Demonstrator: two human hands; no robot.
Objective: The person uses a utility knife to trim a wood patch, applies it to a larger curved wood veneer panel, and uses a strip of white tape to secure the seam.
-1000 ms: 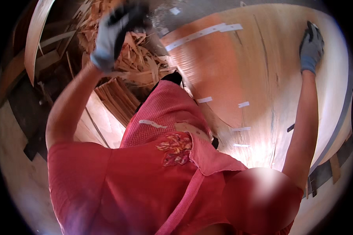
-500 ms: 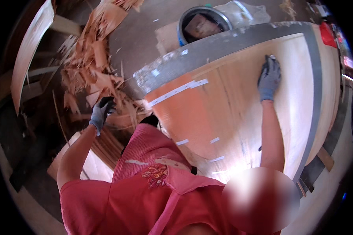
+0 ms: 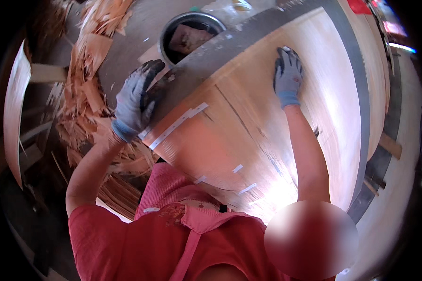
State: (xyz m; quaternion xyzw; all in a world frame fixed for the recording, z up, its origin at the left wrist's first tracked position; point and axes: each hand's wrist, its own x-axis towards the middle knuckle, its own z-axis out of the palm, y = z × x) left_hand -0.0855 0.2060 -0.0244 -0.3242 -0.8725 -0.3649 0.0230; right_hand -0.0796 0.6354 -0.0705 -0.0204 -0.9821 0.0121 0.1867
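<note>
A broad sheet of pale wood veneer (image 3: 248, 107) with an orange-brown section lies on the grey-edged table in front of me. Short strips of white tape (image 3: 178, 125) are stuck across it. My right hand (image 3: 288, 74), in a grey glove with dark fingers, rests on the far part of the sheet with its fingers stretched forward. A small white spot shows at its fingertips; I cannot tell what it is. My left hand (image 3: 135, 99), gloved alike, is raised by the table's left edge. Its thumb stands apart from the bent fingers, and nothing shows between them.
Beyond the table edge (image 3: 248, 41) stands a dark round basin (image 3: 192, 19) with a brownish block inside. Torn veneer scraps (image 3: 86, 93) are heaped on the floor at the left. A curved pale sheet (image 3: 15, 107) leans at the far left.
My left hand has risen from over the scraps toward the table's left edge. My right hand stays on the veneer. The whole view has shifted.
</note>
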